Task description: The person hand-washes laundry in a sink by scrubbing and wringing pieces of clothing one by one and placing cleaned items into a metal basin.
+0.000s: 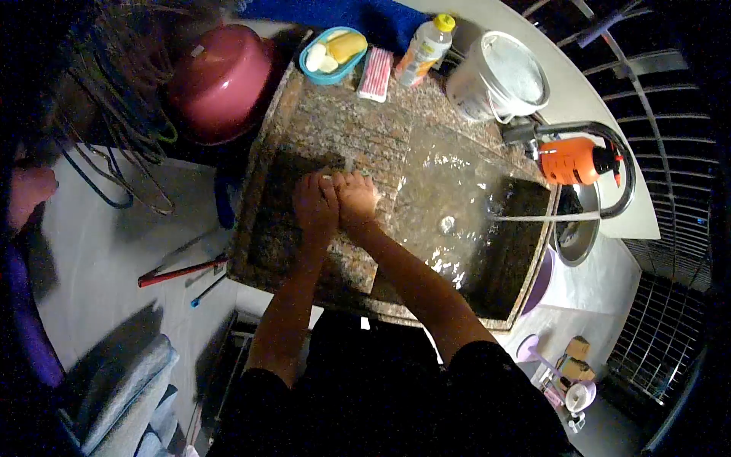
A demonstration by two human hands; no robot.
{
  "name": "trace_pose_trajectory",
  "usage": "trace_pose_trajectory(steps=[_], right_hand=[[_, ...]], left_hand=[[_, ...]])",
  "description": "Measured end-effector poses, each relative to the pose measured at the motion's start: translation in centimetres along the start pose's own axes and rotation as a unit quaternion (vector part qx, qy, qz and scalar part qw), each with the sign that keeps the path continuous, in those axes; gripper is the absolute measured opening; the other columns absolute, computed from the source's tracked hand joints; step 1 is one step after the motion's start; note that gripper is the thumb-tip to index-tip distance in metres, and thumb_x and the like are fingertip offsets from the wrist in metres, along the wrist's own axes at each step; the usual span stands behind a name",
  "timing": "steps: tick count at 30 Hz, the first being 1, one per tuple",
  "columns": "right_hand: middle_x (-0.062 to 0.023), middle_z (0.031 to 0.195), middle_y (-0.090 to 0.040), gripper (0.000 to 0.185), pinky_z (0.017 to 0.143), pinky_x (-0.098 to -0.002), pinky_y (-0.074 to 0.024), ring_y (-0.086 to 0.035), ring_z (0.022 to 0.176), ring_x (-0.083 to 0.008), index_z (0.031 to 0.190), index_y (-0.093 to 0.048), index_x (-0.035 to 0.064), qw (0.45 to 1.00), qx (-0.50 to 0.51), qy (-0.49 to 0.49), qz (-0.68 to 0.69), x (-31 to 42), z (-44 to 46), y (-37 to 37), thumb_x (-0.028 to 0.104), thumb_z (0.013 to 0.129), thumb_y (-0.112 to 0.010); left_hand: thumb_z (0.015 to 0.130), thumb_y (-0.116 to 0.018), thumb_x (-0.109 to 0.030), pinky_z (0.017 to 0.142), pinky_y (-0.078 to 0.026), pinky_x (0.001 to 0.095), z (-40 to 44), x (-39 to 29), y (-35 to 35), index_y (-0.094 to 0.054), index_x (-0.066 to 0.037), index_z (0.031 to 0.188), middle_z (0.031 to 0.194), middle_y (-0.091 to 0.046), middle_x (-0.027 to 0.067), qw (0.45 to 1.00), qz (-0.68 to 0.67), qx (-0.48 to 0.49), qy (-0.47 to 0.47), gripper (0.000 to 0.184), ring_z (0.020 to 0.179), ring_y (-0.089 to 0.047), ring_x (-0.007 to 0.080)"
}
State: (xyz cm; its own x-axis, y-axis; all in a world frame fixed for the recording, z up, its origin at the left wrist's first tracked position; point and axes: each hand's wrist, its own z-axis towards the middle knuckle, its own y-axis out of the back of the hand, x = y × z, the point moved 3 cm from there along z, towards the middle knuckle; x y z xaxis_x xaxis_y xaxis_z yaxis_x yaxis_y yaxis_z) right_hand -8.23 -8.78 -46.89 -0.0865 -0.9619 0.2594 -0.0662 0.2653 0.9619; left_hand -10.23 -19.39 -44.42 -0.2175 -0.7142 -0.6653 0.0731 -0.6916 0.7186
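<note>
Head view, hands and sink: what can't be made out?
All in the head view:
- Whatever lies under the left hand and right hand: covered by fingers.
- Bottom beneath the water: ripples and glare.
- Bottle label text: small, blurred.
- Dark contents of the metal bowl: too dark.
- Purple tub: mostly behind the sink.

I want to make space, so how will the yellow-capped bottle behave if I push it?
The yellow-capped bottle looks tall and narrow, so it may tip. Its clear plastic walls probably flex a little. Being round, it could roll once down.
</note>
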Motion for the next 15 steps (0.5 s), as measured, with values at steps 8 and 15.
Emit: trace_pose_trajectory(steps=[8, 15], right_hand=[[-0.016, 0.104, -0.058, 0.024, 0.085, -0.0476, -0.0415, -0.054, 0.101, -0.037, 0.106, -0.057, 0.0058, 0.966, -0.183, 0.004, 0.181, -1.3, -3.0, 1.2, 0.026, 0.094, -0.054], [-0.0181, 0.133, -0.051, 0.056, 0.101, -0.0564, -0.0362, -0.047, 0.124, -0.0364, 0.136, -0.051, 0.0035, 0.995, -0.079, 0.048, 0.047, 0.0, -6.4, 1.2, 0.03, 0.087, -0.059]], left_hand=[[0.09, -0.064, -0.023, 0.081, -0.051, 0.0495, 2.2, -4.7, 3.6, -0.061, -0.007, 0.093, 0.097, -0.066, 0.0158, 0.984, -0.057, 0.0, -0.168, 0.016, 0.087, -0.064, 0.0394], [0.092, -0.061, -0.025, 0.071, -0.052, 0.049, -3.7, -2.4, -0.4, -0.063, -0.011, 0.106, 0.096, -0.063, 0.0146, 0.977, 0.081, -0.135, -0.145, 0.02, 0.08, -0.063, 0.0355]])
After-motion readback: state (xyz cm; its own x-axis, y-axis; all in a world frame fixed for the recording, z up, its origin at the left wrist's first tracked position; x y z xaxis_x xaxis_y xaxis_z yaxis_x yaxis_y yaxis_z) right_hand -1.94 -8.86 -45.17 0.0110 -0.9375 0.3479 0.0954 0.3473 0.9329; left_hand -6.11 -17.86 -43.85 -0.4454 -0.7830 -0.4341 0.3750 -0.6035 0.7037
